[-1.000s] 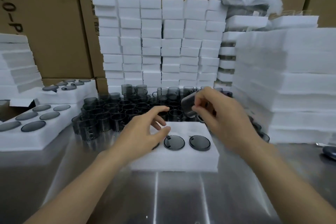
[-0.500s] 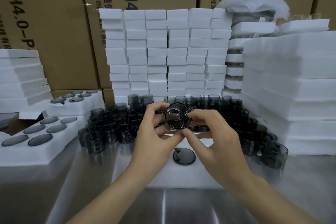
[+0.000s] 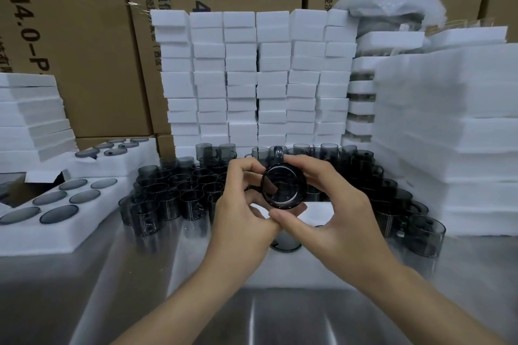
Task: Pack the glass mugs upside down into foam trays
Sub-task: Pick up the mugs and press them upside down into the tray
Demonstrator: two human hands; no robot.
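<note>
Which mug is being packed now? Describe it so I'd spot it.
Below the wall of white foam blocks stands a crowd of smoky glass mugs on the steel table. In front of them, the left hand and right hand hold one mug, the only one lifted and turned end-on to the camera.

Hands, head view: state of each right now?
Left hand: grips the glass mug, fingers curled round it.
Right hand: grips the same mug from the other side.
</note>
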